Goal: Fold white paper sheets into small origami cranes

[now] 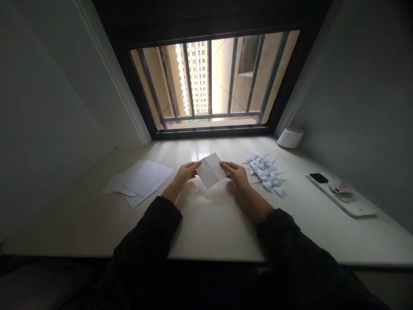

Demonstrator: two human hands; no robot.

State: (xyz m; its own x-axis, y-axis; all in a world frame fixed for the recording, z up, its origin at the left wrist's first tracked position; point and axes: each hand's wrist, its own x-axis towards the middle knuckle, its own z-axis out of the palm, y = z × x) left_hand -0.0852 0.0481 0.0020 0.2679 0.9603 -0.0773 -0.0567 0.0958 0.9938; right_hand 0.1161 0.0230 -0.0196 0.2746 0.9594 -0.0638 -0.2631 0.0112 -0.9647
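A small square sheet of white paper (212,171) with crossing crease lines is held up over the white ledge, one corner pointing toward me. My left hand (187,173) pinches its left corner between thumb and fingers. On the opposite corner, my right hand (235,172) has the same kind of pinch. To the right of my right hand lies a pile of small folded white paper pieces (265,172) with thin pointed ends. Left of my left hand rests a loose stack of flat white paper sheets (142,181).
A phone (342,196) with a pinkish grip on its back lies at the right. A white rounded object (290,137) stands in the back right corner. Behind the ledge (213,232) is a dark-framed window (211,132) with bars outside. Walls flank both sides.
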